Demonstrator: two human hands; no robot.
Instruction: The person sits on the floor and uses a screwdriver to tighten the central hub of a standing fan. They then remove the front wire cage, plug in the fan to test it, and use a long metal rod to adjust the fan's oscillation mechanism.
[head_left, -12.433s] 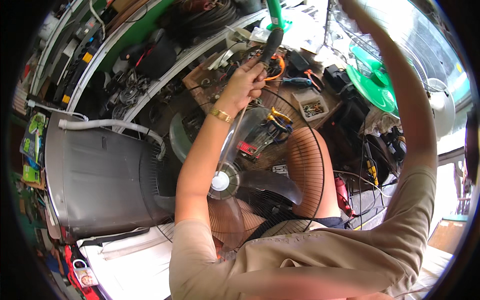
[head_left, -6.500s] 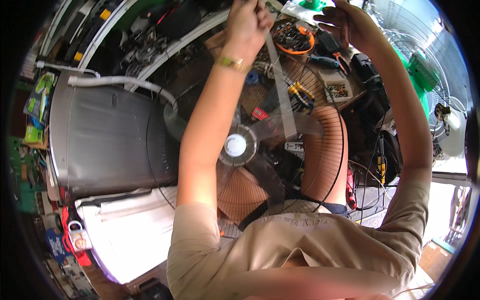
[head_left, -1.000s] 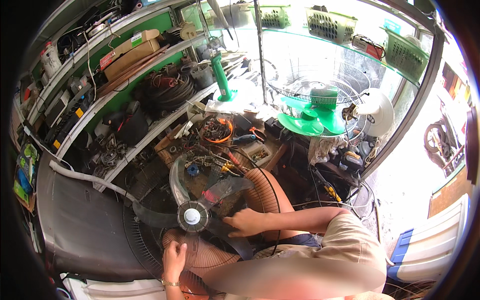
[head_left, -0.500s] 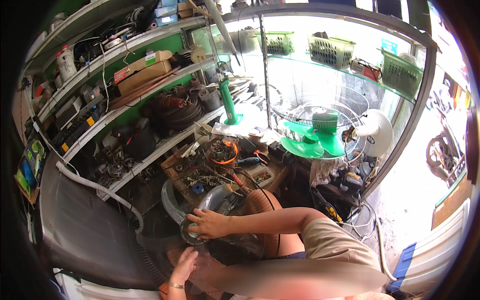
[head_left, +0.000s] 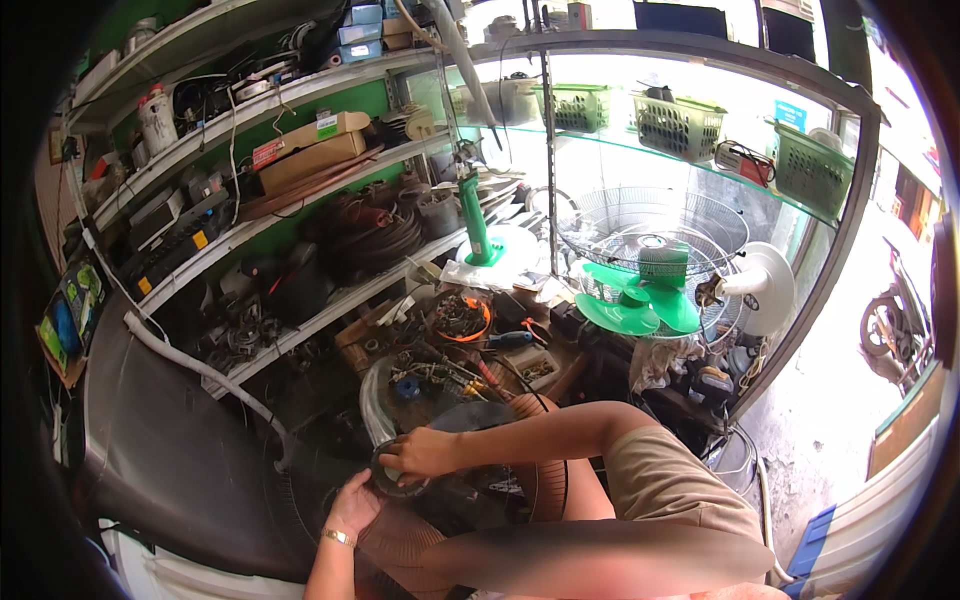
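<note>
Steady hub point(head_left: 398, 478) from 7 o'clock with cupped left hand point(head_left: 352, 503); turn squarely with right hand point(head_left: 425, 452) gripping its top.

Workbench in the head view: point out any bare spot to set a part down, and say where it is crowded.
The workbench is crowded: an orange bowl of parts, a blue-handled screwdriver and loose bits cover it. The shelves are packed too. The barest patch is the dark flat panel left of the fan guard, where the left hand and right hand grip the hub.
</note>
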